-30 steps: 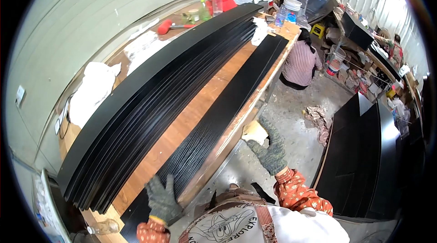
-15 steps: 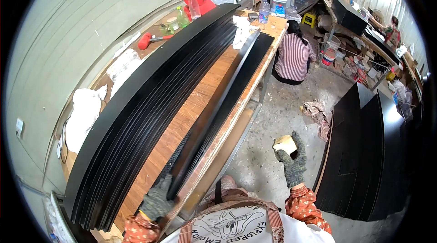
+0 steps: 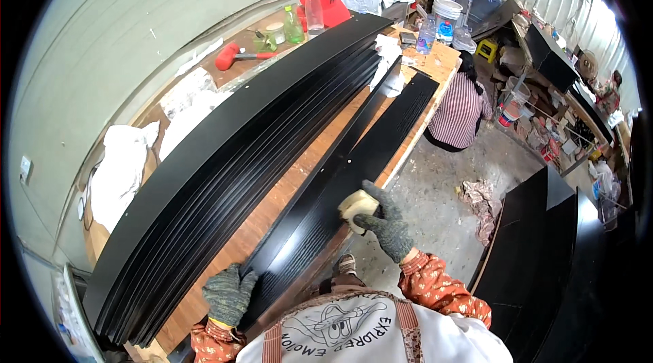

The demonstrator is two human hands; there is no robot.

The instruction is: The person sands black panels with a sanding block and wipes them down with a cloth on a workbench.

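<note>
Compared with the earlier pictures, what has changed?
The right hand, still gripping the pale block, moved left from over the floor to the black board. The long strip shifted toward the black stack, uncovering more board. The left hand stays at the strip's near end; the red mallet lies unmoved.

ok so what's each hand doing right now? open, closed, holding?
Left hand: at the near end of a black board; can't tell whether it grips.
Right hand: closed on a pale yellow block.

Left of loose boards (image 3: 394,122) along the right edge of the workbench (image 3: 235,247) — stacked boards (image 3: 228,166); by the left edge — mallet (image 3: 228,56) and cloths (image 3: 119,176).
</note>
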